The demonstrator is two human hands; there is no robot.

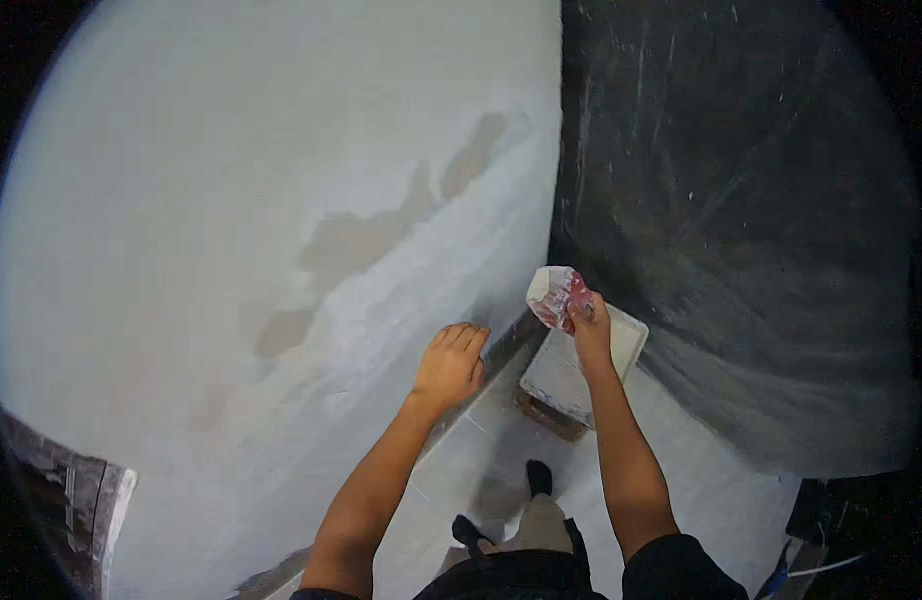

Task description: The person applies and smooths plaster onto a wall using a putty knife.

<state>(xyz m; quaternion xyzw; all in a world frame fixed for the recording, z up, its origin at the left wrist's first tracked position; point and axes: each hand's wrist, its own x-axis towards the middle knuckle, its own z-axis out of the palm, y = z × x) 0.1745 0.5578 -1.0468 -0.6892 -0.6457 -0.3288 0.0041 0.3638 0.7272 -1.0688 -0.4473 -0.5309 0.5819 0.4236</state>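
Observation:
My right hand point(591, 315) is closed on a wide paintbrush point(553, 295) with a red, paint-smeared body and a pale, paint-covered end pointing up and left. The brush is above a white paint tray point(559, 370) with a ridged floor, partly hidden by my right forearm. Left of the tray, my left hand point(453, 362) is in front of the white wall with its back toward me. Its fingers are loosely bent and slightly apart, with nothing visible in them. Whether it touches the wall, I cannot tell.
The white wall point(281, 150) carries grey, damp-looking patches. To the right hangs a dark sheet-like surface point(741, 220) with pale streaks. The tray rests on a brown block point(551, 415) on the pale floor point(671, 430). My dark-covered feet stand nearby. A dark opening point(56, 480) is at lower left.

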